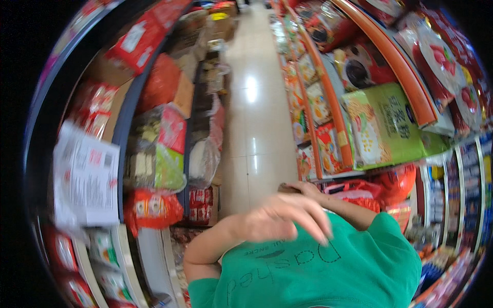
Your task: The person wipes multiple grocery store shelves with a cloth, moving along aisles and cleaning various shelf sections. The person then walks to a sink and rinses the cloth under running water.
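My left hand [287,217], blurred, is raised in front of the chest of the green T-shirt [319,269]. Its fingers are bent and a little apart, and nothing shows in it. Farther out and to the right, my right hand [306,189] is at the edge of the lower right shelf, partly hidden behind the left one. Its fingers are around a small dark object [288,188], too little seen to name. Nearest to it are red plastic packages [354,192] on the right.
A tiled aisle floor [250,127] runs ahead between shelves. The right shelves have orange edges [341,142] and a green soy milk powder bag [393,127]. Along the left shelves are a printed sheet in clear plastic [88,177], a red plastic bag [154,210], bagged foods and cartons.
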Tool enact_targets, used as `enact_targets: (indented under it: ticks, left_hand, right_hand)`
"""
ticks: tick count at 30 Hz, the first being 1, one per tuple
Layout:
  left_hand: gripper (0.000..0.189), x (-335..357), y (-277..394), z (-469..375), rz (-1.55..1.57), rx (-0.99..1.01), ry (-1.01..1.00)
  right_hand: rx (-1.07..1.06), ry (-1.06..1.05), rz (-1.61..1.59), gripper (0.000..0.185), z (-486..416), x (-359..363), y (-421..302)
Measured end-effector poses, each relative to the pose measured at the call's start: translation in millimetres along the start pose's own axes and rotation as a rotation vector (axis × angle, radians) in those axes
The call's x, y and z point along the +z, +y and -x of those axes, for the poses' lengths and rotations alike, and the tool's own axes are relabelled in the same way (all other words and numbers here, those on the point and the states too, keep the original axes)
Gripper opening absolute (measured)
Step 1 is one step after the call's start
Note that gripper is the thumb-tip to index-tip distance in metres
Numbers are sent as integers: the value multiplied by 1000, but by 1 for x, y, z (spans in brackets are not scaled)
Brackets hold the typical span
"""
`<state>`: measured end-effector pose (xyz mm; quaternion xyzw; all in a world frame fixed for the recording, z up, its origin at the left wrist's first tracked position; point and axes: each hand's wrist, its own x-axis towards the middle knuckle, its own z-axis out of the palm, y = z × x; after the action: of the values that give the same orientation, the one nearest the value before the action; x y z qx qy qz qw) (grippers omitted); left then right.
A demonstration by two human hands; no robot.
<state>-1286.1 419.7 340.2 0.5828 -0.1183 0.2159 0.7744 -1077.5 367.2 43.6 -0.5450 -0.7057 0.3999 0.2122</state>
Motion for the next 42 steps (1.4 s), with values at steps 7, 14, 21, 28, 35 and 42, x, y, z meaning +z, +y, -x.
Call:
enact_targets:
  ticks: [7,14,21,28,35,42]
  left_hand:
    - [29,-188,-169,172,-301,-669,1092]
    - [22,-294,-305,334,-687,-1068,686]
    - [55,-439,-278,291,-823,-1108,29]
    - [96,-631,-62,18,-1274,-903,29]
    - [98,-726,220,-233,-2104,-589,675]
    - [104,-761,296,-367,-2129,-711,798]
  right_hand:
    - [58,438,518,46,-61,-79,-33]
    - [509,677,1106,42,-149,-194,-28]
    - [760,653,1200,58,-178,-198,-2]
    - [815,698,1052,45,-180,-198,4]
    - [462,700,518,43,-231,-182,15]
    - [337,505,71,44,-336,-205,56]
